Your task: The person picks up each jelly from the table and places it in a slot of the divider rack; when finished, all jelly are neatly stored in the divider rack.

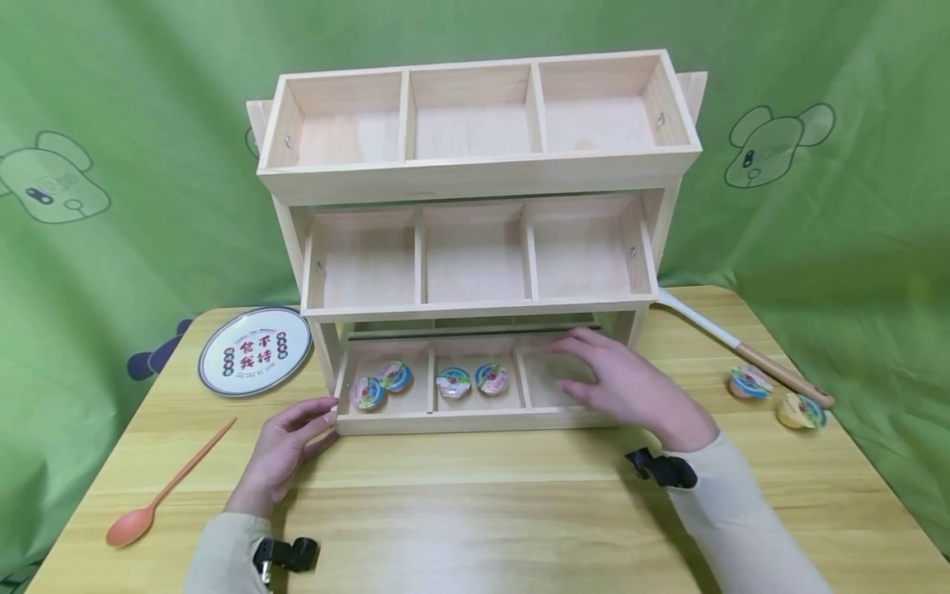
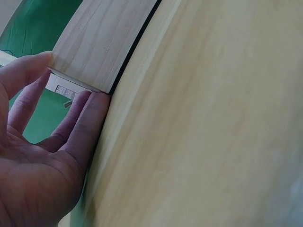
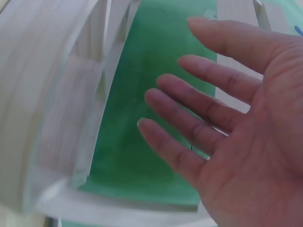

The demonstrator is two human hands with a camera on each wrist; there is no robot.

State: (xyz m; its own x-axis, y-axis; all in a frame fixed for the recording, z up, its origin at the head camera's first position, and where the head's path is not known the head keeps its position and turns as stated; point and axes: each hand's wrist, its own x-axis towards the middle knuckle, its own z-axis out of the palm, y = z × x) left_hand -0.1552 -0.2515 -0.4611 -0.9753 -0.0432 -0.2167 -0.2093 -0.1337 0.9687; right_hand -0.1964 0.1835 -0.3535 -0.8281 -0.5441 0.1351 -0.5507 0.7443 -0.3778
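A wooden three-tier rack has a bottom tray (image 1: 475, 422) with three compartments. Two small jelly cups (image 1: 397, 377) lie in its left compartment and two more jelly cups (image 1: 491, 379) in the middle one. My left hand (image 1: 285, 445) touches the tray's left front corner; in the left wrist view its thumb and fingertips (image 2: 99, 101) rest against the tray's end. Over the right compartment is my right hand (image 1: 623, 384), its fingers spread and holding nothing; the right wrist view shows the bare palm (image 3: 255, 142). Part of that compartment is hidden behind the hand.
Above stand the middle tray (image 1: 475, 310) and top tray (image 1: 482, 173). A round plate (image 1: 256, 379) and an orange spoon (image 1: 132, 525) lie at left. At right are a long wooden-and-white handle (image 1: 772, 363) and two jelly cups (image 1: 750, 382). A green curtain (image 1: 853, 231) hangs behind.
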